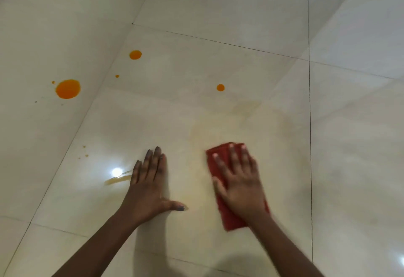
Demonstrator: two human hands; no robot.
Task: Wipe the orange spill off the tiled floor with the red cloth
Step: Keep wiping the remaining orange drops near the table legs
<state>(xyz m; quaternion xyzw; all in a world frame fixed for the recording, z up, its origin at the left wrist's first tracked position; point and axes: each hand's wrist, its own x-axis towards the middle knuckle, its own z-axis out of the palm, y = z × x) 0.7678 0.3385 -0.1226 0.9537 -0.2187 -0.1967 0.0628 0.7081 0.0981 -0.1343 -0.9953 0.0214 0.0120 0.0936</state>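
Note:
My right hand [239,180] lies flat on the folded red cloth [218,158] and presses it to the cream tiled floor [218,36]. My left hand [150,185] rests palm down on a bare tile beside it, fingers spread, holding nothing. Orange spill drops sit farther out: a large round one [68,88] at the left, a medium one [135,54] beyond it, a smaller one [220,87] ahead of the cloth. A thin brownish smear [118,180] lies just left of my left hand. Faint yellowish streaks [218,128] mark the tile around the cloth.
Tiny orange specks [85,152] dot the tile left of my left hand, and one speck [117,76] lies between the larger drops. Dark grout lines [309,123] cross the glossy floor. A light reflection [116,171] glares near my left fingers.

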